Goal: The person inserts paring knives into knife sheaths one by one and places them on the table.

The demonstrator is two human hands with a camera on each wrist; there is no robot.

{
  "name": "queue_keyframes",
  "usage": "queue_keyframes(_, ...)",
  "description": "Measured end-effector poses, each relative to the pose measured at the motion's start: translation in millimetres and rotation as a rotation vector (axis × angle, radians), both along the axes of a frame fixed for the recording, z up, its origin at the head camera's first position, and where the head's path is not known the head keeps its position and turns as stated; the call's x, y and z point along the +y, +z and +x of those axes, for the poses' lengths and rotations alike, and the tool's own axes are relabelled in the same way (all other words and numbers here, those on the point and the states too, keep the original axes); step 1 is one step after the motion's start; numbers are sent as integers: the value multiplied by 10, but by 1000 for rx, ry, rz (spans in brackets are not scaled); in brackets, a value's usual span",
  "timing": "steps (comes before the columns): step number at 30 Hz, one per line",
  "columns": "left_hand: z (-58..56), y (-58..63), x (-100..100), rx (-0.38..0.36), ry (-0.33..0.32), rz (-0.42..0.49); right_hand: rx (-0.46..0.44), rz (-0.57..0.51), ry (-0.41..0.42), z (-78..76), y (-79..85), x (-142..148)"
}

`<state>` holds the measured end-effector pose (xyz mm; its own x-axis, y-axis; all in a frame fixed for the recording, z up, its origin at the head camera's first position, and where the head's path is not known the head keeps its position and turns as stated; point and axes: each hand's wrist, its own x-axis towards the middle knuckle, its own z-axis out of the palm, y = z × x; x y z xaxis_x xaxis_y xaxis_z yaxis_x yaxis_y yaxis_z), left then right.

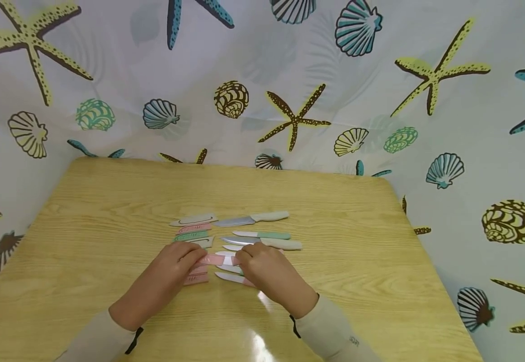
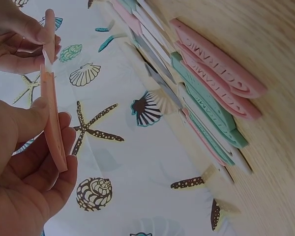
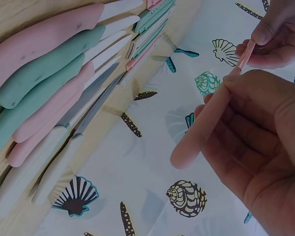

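Observation:
My left hand (image 1: 176, 264) grips a pink knife sheath (image 2: 53, 123) between thumb and fingers. My right hand (image 1: 269, 271) pinches the pink handle of a small knife (image 3: 202, 129), its tip pointing left. A short stretch of white blade (image 1: 227, 260) shows between handle and sheath, and the rest is hidden inside the sheath. Both hands are above the table, over two rows of knives and sheaths. Pink, green and white handles (image 3: 49, 42) lie in the right row, partly covered by my right hand in the head view.
On the wooden table (image 1: 334, 291), several loose sheaths (image 1: 193, 235) in pink, green and white form the left row. A large white-handled knife (image 1: 269, 216) lies farthest back, beside a white sheath (image 1: 194, 219). A shell-patterned cloth (image 1: 244, 60) hangs behind the table.

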<state>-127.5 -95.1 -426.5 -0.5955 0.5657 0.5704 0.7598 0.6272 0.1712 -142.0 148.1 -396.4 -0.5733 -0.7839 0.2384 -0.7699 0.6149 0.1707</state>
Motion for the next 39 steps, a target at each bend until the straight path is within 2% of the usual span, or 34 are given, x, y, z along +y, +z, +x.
queue_keyframes(8, -12, 12, 27, -17, 16, -33, 16, 12, -31, 2, 6, -77)
queue_keyframes(12, -17, 11, 31, -14, 33, -44, 41, 40, -42, 5, 9, -104)
queue_keyframes(15, -26, 14, 23, 2, 32, -37, 49, 20, -47, 3, -1, -116)
queue_keyframes(20, -44, 22, 12, 39, 13, -10, 14, -71, -55, 2, -34, -123)
queue_keyframes(24, -32, 9, 9, 28, -2, -17, -35, -100, -70, 14, -58, -132)
queue_keyframes(31, -9, -47, 19, 22, 0, -29, -62, -92, -102, 25, -161, -166)
queue_keyframes(39, -49, -91, 37, 23, 20, -53, -68, -56, -133, -19, -178, -169)
